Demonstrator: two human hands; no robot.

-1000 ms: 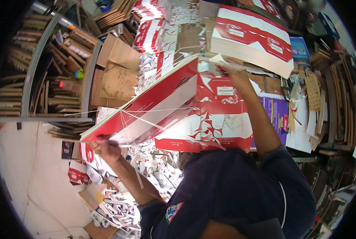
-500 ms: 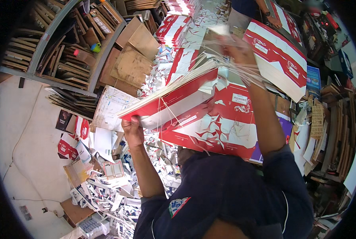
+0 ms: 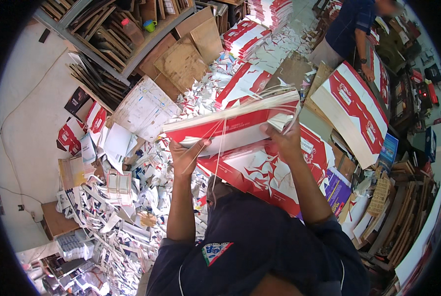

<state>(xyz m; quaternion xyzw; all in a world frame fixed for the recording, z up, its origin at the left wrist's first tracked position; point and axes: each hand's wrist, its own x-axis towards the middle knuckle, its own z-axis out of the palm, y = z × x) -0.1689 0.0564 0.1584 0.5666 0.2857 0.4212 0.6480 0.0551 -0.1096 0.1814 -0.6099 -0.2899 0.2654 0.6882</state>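
Observation:
Between my two hands is a thick bundle of red and white printed card sheets (image 3: pixel 245 123), raised with its pale cut edges upward. My left hand (image 3: pixel 187 154) grips its near left end, fingers wrapped over the lower edge. Its right end is held by my right hand (image 3: pixel 285 140), thumb on the front face. Thin pale strips (image 3: pixel 222 153) loop over the bundle and hang from its middle. Below lie more red and white sheets (image 3: pixel 306 143), with torn white scraps (image 3: pixel 274 170) scattered over them.
A tall stack of red and white sheets (image 3: pixel 351 106) stands at right, with a co-worker (image 3: pixel 348 32) behind it. Paper offcuts (image 3: pixel 126 222) cover the floor at left. Wooden boards (image 3: pixel 183 59) lean by a shelf (image 3: pixel 131 64); more boards (image 3: pixel 403 217) stand at right.
My right hand has come down from its blurred, raised position onto the bundle's right end. The bundle is now more level, and my left hand has shifted its hold. The view has turned.

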